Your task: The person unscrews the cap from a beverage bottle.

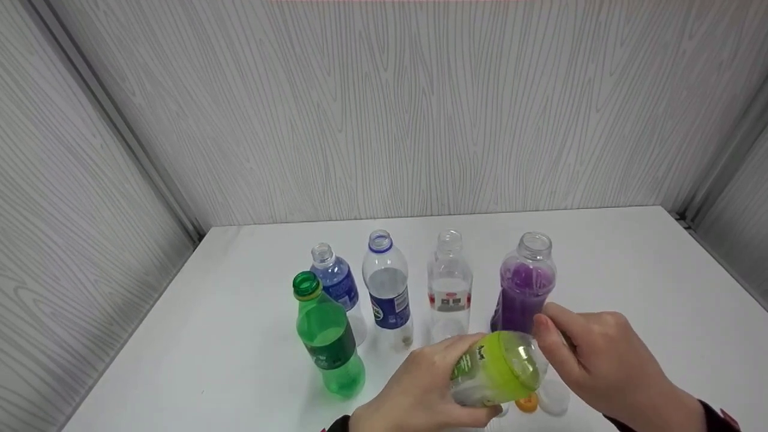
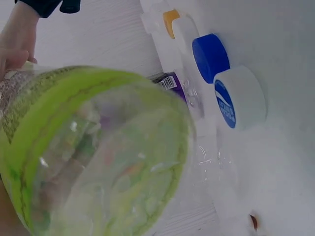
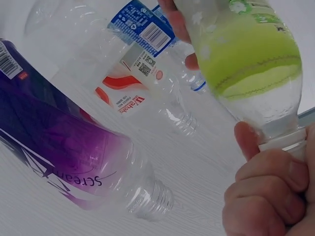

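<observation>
My left hand [image 1: 420, 384] grips a clear plastic bottle with a lime-green label [image 1: 492, 369] round its body, holding it tilted sideways above the table. At its neck, my right hand [image 1: 606, 360] pinches the white cap [image 3: 283, 140] between thumb and curled fingers, as the right wrist view shows. Just behind the hands stands an uncapped bottle with a purple label [image 1: 521, 300]. Beneath the held bottle lie loose caps: an orange cap [image 1: 527, 402], a blue cap [image 2: 210, 57] and a white cap with a blue printed top [image 2: 241, 98] among them.
Several uncapped bottles stand on the white table [image 1: 240, 336]: a green bottle [image 1: 324, 324] at front left, a small blue-labelled bottle [image 1: 337, 282], a taller blue-labelled one [image 1: 387, 288] and a clear one with a red-and-white label [image 1: 450, 294]. Panels [image 1: 420, 120] enclose the back and sides.
</observation>
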`<act>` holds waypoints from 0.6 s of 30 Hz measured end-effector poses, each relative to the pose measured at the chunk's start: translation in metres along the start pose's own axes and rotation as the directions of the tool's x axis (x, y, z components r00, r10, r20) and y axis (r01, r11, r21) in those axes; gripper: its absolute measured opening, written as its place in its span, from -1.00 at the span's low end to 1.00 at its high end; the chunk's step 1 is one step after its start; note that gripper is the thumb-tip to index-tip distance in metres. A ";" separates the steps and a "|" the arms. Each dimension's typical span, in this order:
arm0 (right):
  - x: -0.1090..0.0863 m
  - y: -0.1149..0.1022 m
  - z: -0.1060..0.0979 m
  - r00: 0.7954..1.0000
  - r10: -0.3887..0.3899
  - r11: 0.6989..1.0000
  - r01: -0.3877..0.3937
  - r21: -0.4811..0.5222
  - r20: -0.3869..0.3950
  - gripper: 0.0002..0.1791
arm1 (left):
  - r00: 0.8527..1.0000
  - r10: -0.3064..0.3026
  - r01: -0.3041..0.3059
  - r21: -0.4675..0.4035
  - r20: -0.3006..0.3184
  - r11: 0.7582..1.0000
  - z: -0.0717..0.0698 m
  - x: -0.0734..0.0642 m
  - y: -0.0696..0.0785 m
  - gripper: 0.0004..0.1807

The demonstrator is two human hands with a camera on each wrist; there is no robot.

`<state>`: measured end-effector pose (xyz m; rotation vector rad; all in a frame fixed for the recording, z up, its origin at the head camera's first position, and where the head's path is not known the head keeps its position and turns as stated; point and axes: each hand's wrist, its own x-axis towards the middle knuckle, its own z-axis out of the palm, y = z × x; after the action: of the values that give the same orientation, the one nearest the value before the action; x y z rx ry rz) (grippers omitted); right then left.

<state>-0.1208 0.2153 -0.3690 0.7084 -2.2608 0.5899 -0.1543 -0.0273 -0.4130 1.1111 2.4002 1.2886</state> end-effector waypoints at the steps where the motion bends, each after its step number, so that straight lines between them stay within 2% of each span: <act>1: 0.000 0.001 -0.001 0.999 -0.046 0.999 0.046 0.010 -0.006 -0.66 | 1.000 -0.003 0.004 -0.053 0.025 0.999 -0.001 0.000 0.000 -0.31; 3: 0.001 0.004 -0.003 0.988 -0.153 0.988 0.153 0.028 -0.020 -0.70 | 0.998 0.002 0.007 -0.137 0.068 0.991 -0.002 0.000 0.000 -0.35; 6: 0.003 0.007 -0.006 0.957 -0.289 0.956 0.290 0.049 -0.033 -0.69 | 0.993 0.019 0.006 -0.212 0.116 0.977 -0.004 0.000 -0.001 -0.39; 8: 0.006 0.008 -0.008 0.935 -0.353 0.934 0.354 0.051 -0.036 -0.65 | 0.990 0.020 0.013 -0.239 0.136 0.971 -0.005 -0.001 -0.001 -0.40; 10: 0.007 0.009 -0.009 0.924 -0.380 0.923 0.381 0.048 -0.027 -0.64 | 0.989 0.017 0.022 -0.256 0.148 0.966 -0.005 -0.001 -0.001 -0.42; 12: 0.007 0.009 -0.009 0.925 -0.381 0.923 0.381 0.047 -0.017 -0.67 | 0.989 0.016 0.022 -0.253 0.145 0.967 -0.005 -0.001 0.000 -0.42; 13: 0.006 0.009 -0.009 0.934 -0.358 0.933 0.358 0.046 -0.007 -0.69 | 0.990 0.008 0.028 -0.251 0.141 0.968 -0.005 -0.001 0.000 -0.42; 16: 0.003 0.010 -0.009 0.968 -0.251 0.967 0.251 0.040 -0.002 -0.71 | 0.994 -0.027 0.048 -0.204 0.105 0.978 -0.003 -0.001 0.001 -0.38; 18: 0.000 0.009 -0.010 0.991 -0.135 0.990 0.135 0.038 0.006 -0.71 | 0.997 -0.049 0.056 -0.143 0.058 0.988 -0.001 0.000 0.002 -0.33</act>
<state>-0.1221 0.2281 -0.3644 0.8764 -2.1939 0.5654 -0.1535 -0.0277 -0.4104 1.0222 2.2417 1.3723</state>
